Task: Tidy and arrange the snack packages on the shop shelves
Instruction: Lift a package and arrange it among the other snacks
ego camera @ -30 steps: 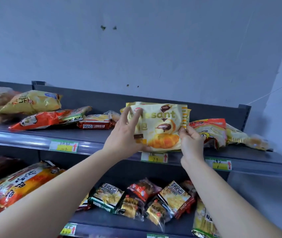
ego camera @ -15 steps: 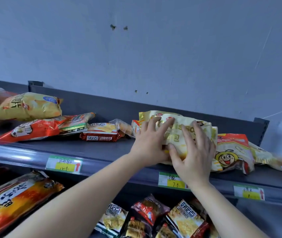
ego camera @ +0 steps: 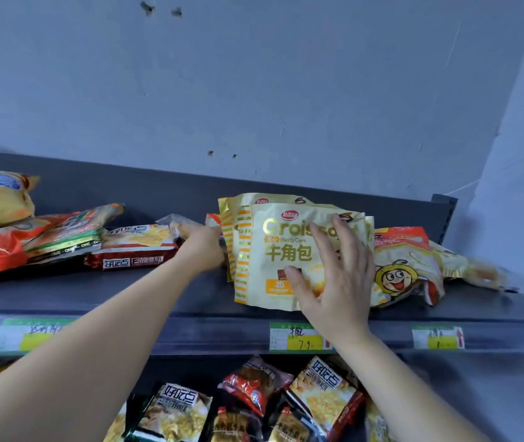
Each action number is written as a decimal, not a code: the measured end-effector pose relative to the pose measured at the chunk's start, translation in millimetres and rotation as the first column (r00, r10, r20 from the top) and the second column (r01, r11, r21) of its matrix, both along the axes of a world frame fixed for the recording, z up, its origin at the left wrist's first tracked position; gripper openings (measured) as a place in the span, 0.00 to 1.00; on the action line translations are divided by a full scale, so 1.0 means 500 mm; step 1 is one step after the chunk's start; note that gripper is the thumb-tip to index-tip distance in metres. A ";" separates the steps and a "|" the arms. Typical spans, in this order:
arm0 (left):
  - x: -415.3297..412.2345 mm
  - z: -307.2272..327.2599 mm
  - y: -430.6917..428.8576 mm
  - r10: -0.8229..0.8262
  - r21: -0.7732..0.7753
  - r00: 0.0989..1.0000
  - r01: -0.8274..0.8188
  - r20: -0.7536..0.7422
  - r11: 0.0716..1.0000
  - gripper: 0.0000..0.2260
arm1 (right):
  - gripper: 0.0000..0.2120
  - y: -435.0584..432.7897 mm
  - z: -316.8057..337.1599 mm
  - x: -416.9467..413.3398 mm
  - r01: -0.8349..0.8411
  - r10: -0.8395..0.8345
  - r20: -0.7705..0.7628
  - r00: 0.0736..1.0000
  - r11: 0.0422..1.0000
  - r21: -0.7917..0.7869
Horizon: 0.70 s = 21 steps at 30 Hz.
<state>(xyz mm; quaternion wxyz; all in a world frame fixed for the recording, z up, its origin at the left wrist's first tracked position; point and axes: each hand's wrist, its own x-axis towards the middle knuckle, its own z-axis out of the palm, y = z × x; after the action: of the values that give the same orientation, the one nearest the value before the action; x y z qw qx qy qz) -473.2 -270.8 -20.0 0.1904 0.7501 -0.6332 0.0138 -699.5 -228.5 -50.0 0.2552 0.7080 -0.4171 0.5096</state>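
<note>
Since the earlier frame, the left hand (ego camera: 203, 250) has shifted off the package face to the left edge of the croissant package (ego camera: 273, 250). Its fingers are hidden behind the stack, so its grip cannot be told. The right hand (ego camera: 337, 282) lies flat on the package front, fingers straight and spread, pressing it. Package location: upper shelf (ego camera: 158, 295), leaning back against a matching pack (ego camera: 241, 205), between the red biscuit package (ego camera: 133, 250) and the bee-cartoon package (ego camera: 404, 266).

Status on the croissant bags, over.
Right hand flat on front croissant bag. Left hand at its left edge, fingers hidden. Bee-face pack crowds its right side.
</note>
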 end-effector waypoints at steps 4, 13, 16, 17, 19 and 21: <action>-0.004 -0.011 -0.010 0.024 -0.102 0.998 -0.030 -0.058 0.994 0.11 | 0.30 -0.005 -0.004 -0.003 -0.008 0.008 -0.002 1.000 1.000 -0.005; -0.036 0.013 -0.011 -0.023 -0.327 0.944 -0.091 -0.329 0.940 0.14 | 0.31 -0.006 -0.013 -0.019 -0.024 0.024 -0.014 1.000 1.000 0.019; -0.034 0.031 -0.015 -0.091 -0.400 0.827 -0.170 -0.555 0.901 0.10 | 0.31 -0.007 -0.018 -0.029 -0.049 0.049 -0.011 0.999 0.999 0.014; -0.026 0.041 -0.022 -0.114 -0.409 0.768 -0.205 -0.630 0.889 0.08 | 0.30 -0.008 -0.020 -0.033 -0.056 0.057 -0.006 0.998 0.998 0.015; -0.013 0.066 -0.031 -0.167 -0.409 0.606 -0.286 -0.778 0.867 0.07 | 0.31 -0.012 -0.026 -0.039 -0.068 0.067 0.009 0.998 0.997 0.028; -0.008 0.094 -0.032 -0.216 -0.400 0.455 -0.360 -0.864 0.843 0.10 | 0.31 -0.017 -0.027 -0.040 -0.069 0.068 0.014 0.998 0.997 0.048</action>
<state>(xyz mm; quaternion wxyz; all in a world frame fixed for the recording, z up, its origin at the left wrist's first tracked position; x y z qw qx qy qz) -477.2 -287.0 27.2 0.6899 0.5880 -0.3744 -0.1954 -719.6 -237.1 -63.6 0.2180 0.7247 -0.4064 0.5120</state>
